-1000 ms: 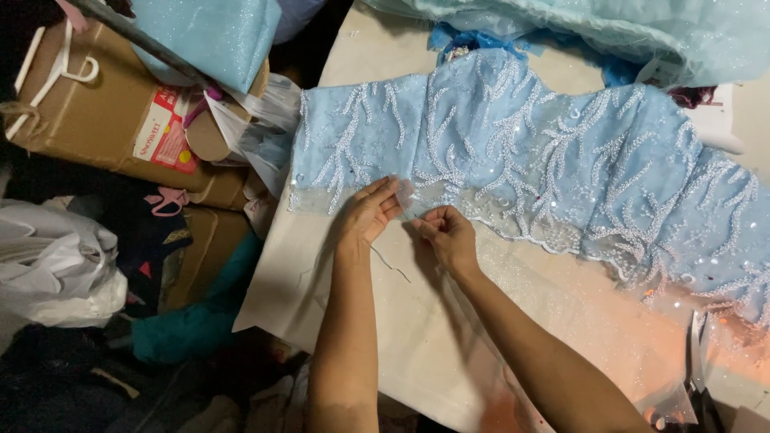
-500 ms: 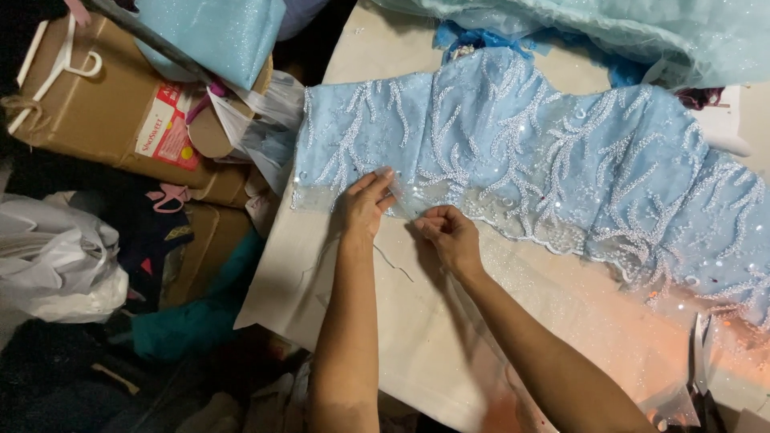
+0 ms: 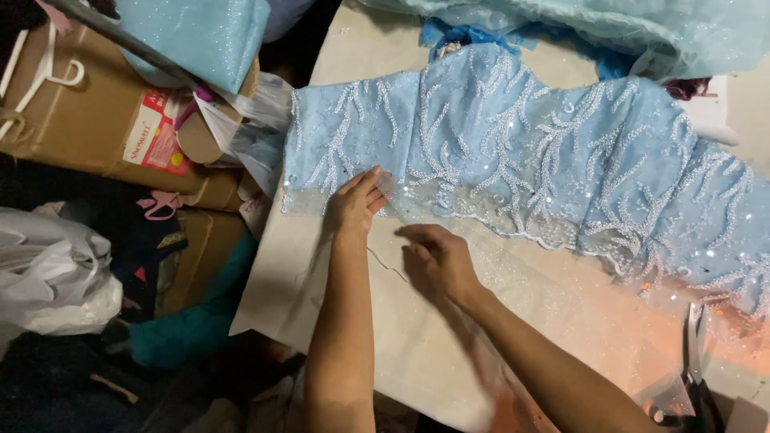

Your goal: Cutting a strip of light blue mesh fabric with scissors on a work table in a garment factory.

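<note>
Left hand (image 3: pixel 355 207) flat, fingers spread, pressing beaded blue bodice (image 3: pixel 513 152) hem on table (image 3: pixel 449 337). Right hand (image 3: pixel 437 258) pinched on thread (image 3: pixel 385 265) just below hem. Scissors (image 3: pixel 696 361) lower right.

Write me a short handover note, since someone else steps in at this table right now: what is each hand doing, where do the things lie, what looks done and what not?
Left hand: flat on the lower sheer edge of the light blue beaded garment piece, pinning it down.
Right hand: just below that edge, fingers pinched together; a thin thread runs beside it. Whether it holds a needle cannot be told.
The piece lies spread across the cream table. Scissors lie at the far right.
Done: branching beadwork covers most of the piece.
Left: work at the hem by the left hand appears unfinished.
</note>
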